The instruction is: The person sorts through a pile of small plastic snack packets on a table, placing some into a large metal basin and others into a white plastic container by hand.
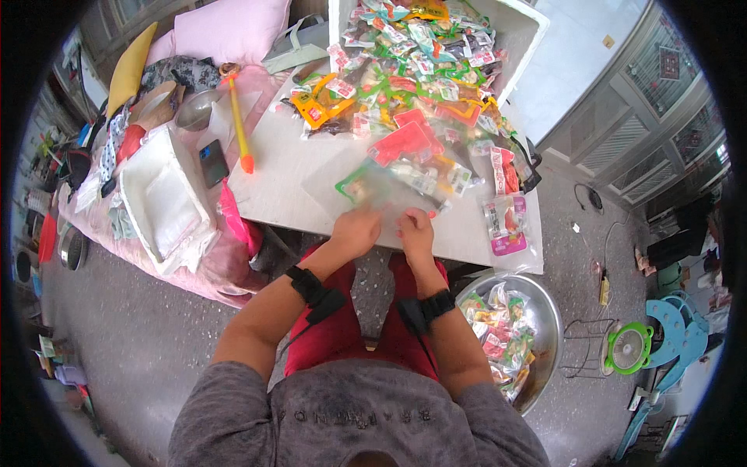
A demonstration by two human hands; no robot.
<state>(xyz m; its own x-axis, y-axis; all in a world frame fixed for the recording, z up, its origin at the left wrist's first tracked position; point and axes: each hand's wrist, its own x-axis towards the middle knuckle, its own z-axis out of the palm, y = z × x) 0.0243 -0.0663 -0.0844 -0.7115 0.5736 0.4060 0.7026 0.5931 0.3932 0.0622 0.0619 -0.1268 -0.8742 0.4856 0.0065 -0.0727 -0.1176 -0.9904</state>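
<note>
A translucent plastic bag lies on the pale tabletop before me, partly blurred. My left hand is closed on its near edge, beside a green-edged food packet. A short gap away, my right hand has its fingers curled and pinched at the same edge. Just beyond the hands lie a clear packet with a white label and red packets. Whether these packets are inside the bag or under it, I cannot tell.
A white foam box spills many sealed snack packets onto the table. A steel basin of packets stands at right below. Two packets lie near the right edge. Left are a foam tray, phone and yellow stick.
</note>
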